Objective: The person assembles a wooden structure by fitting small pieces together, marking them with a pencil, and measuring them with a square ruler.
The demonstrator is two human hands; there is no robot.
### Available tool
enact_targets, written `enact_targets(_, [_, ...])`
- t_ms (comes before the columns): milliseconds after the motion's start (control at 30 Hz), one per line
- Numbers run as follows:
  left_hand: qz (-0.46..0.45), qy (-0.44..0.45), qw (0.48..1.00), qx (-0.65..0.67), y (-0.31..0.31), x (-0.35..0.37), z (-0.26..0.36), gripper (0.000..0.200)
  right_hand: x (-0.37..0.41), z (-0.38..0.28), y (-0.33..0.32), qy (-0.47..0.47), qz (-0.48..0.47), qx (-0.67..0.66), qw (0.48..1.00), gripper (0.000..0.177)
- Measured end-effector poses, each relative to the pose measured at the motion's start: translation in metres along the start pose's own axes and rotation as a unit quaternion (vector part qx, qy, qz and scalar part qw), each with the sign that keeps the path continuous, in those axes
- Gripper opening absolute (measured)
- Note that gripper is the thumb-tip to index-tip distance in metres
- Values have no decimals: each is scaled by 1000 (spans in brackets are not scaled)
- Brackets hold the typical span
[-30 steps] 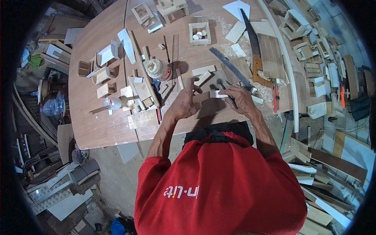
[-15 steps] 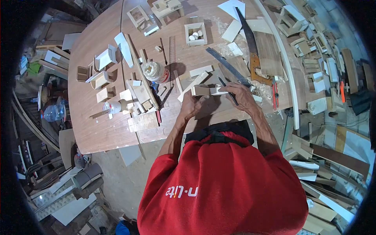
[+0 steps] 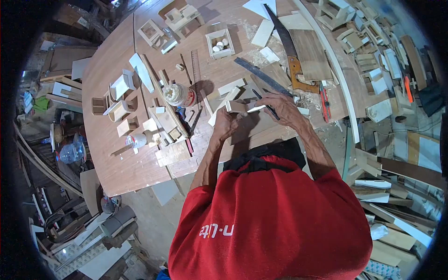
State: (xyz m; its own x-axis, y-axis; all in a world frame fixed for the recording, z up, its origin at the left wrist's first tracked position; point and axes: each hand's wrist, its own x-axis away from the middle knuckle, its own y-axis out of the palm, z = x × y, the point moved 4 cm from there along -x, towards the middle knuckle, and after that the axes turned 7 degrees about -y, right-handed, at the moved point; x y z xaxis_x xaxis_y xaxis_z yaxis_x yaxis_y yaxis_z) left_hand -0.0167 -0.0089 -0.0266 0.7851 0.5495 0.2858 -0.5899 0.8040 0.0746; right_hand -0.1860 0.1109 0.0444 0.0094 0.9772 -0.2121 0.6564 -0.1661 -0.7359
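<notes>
Near the centre of the frame my left hand grasps the left end of a small, pale, block-shaped wooden piece, its fingertips mostly hidden by the wood, while my right hand is curled around a slim, dark, pencil-like tool too thin for me to identify. A flat white strip runs from the piece towards my right hand, though I cannot tell whether I pinch it or how it meets the wood. At upper right, a dark-bladed, wooden-handled handsaw overlaps a white triangular sheet, cut off by the top edge.
</notes>
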Motion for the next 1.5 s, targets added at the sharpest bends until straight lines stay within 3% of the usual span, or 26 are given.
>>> enact_targets(67, [11,73,990,-118,-3,-2,-5,28,-1,2,0,7,-7,-9,1000,29])
enact_targets(200, [9,6,991,-132,5,8,30,26,-7,2,-7,-8,-3,-39,999,23])
enact_targets(367, [-36,-67,995,-68,-1,3,41,31,-19,2,-16,-17,-4,-75,997,19])
enact_targets(500, [-41,-82,995,-40,-2,5,47,39,-28,-7,-27,34,-38,-94,994,18])
enact_targets(567, [-30,-83,996,-4,-3,4,42,28,-30,-12,-30,44,-39,-99,993,19])
enact_targets(700, [-43,-84,995,16,-7,4,34,26,-34,-19,-34,48,-53,-70,995,19])
enact_targets(767, [-67,-89,994,11,-9,2,28,46,-35,-20,-33,49,-58,-64,995,20])
enact_targets(867, [-65,-149,984,69,-3,8,36,47,-36,-19,-31,54,-56,-73,994,20])
enact_targets(967, [-56,-117,987,98,1,9,37,47,-36,-18,-30,51,-72,-55,995,20])
enact_targets(1033, [-54,-103,990,80,-2,8,31,42,-33,-11,-24,110,-90,-72,987,21])
enact_targets(1133, [-55,-95,992,66,-5,7,28,38,-34,-12,-22,65,-71,-51,994,21])
enact_targets(1267, [-50,-112,991,49,-4,9,32,44,-32,-12,-19,90,-92,-82,988,22])
enact_targets(1333, [-60,-108,991,56,-4,10,32,44,-30,-15,-21,13,-1,-82,997,21])
enact_targets(1433, [-76,-106,990,55,-1,11,33,45,-28,-11,-17,33,-35,-77,996,21])
enact_targets(1500, [-82,-106,990,48,3,12,36,47,-25,-8,-11,9,-8,-63,998,21])
